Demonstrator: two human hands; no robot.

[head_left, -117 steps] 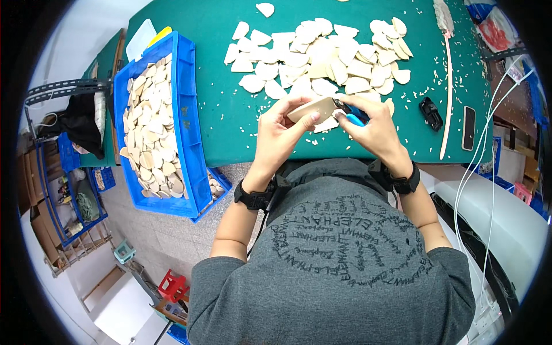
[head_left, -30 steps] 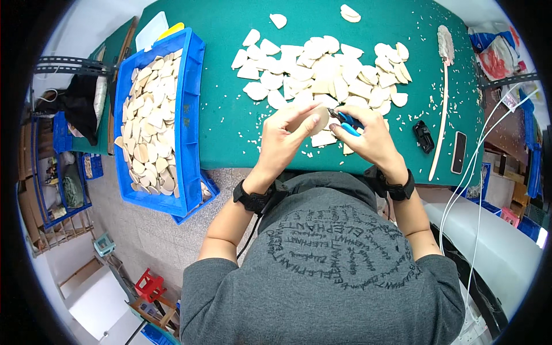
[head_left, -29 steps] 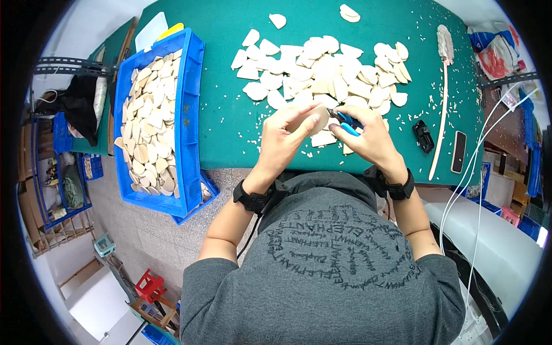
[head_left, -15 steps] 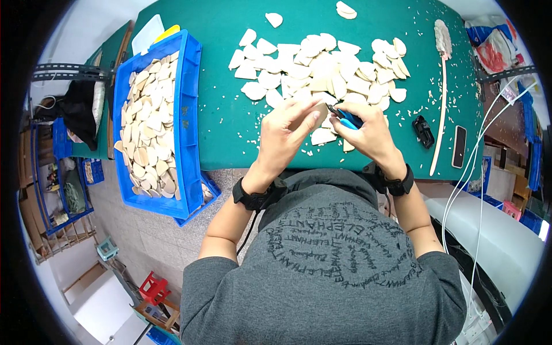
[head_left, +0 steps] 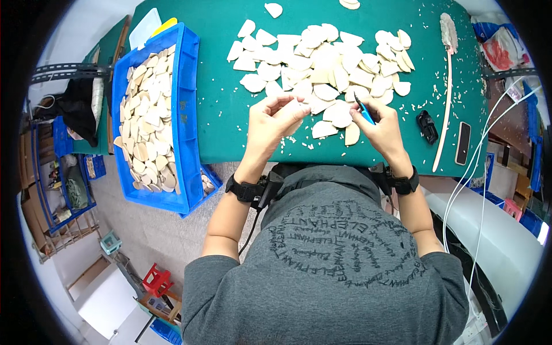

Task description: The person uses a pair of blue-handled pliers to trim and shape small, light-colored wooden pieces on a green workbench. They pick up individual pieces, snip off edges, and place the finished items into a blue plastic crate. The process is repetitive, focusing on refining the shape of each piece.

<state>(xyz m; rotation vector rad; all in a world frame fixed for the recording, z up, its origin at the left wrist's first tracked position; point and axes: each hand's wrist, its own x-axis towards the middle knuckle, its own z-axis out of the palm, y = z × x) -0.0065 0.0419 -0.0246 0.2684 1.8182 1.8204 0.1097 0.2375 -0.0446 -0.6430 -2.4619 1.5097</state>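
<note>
My left hand is closed just above the table, at the near left side of a spread of cream, flat, rounded pieces. Its thumb and fingers are pinched around one such piece, mostly hidden by the hand. To the right, my right hand grips a pair of nippers with blue handles. Their dark tip points up and away from me, over the pieces. The two hands are apart, with several loose pieces lying between them.
A blue crate full of similar pieces stands at the left. On the green table lie small trimmings, a long-handled brush, a black object and a phone. White cables hang at the right.
My hands have moved apart: the left drew back leftward and the right shifted to the right with the nippers. The nippers' tip has left the piece in my left hand.
</note>
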